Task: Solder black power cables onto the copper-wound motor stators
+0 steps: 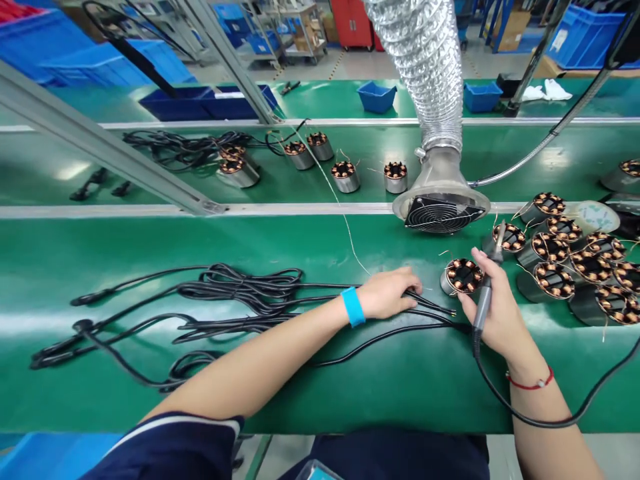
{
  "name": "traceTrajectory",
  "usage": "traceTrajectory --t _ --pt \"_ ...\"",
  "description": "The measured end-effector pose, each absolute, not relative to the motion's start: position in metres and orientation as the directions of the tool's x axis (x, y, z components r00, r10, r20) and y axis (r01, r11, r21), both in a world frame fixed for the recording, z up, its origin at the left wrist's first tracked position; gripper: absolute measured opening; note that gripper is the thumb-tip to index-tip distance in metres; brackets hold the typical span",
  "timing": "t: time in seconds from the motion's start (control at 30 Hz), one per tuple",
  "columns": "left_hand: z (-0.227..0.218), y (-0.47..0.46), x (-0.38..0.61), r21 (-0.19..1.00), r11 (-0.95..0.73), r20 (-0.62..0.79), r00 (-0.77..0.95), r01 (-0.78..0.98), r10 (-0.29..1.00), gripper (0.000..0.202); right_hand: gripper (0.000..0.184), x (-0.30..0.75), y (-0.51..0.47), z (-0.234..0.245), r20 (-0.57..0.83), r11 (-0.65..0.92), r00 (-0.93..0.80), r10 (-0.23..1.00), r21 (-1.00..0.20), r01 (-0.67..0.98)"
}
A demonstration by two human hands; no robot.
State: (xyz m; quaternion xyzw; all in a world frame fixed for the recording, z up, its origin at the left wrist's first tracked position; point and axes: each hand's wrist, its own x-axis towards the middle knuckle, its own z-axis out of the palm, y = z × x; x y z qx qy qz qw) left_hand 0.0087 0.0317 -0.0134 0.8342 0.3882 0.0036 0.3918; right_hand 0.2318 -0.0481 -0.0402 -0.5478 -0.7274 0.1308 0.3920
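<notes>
My left hand rests palm down on the green bench, fingers closed over the end of a black cable whose bare tips point at a motor stator with copper windings. My right hand grips a soldering iron like a pen, tip up beside that stator. The iron's black cord loops off to the right. A blue band is on my left wrist, a red string on the right.
Several more stators are piled at the right. A bundle of black cables lies at the left. A fume extractor fan on a foil duct hangs just behind the work. A conveyor with stators and blue bins lies beyond.
</notes>
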Motion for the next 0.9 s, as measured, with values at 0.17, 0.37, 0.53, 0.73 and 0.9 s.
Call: traceTrajectory --t 0.17,0.37,0.53,0.73,0.9 --pt "-0.012 0.012 0.010 0.509 -0.543 -0.382 0.740 0.668 0.554 0.011 0.057 0.236 -0.053 -0.036 0.530 0.410 0.019 0.848 -0.678 0.611" --pt "-0.004 0.009 -0.002 0.841 -0.222 -0.268 0.737 0.494 0.621 0.014 0.038 0.225 -0.061 -0.018 0.608 0.389 0.138 0.782 -0.649 0.654" --pt "0.005 0.014 -0.009 0.950 0.008 -0.225 0.667 0.312 0.710 0.027 0.036 0.197 -0.071 0.010 0.387 0.313 0.154 0.909 -0.879 0.359" --pt "0.010 0.013 -0.009 0.988 0.040 -0.127 0.648 0.147 0.751 0.024 0.035 0.177 -0.066 0.022 0.303 0.279 0.199 0.932 -0.950 0.138" --pt "0.010 0.015 -0.012 0.991 -0.016 -0.084 0.709 0.133 0.700 0.023 0.036 0.173 -0.059 0.022 0.335 0.325 0.213 0.918 -0.942 0.078"
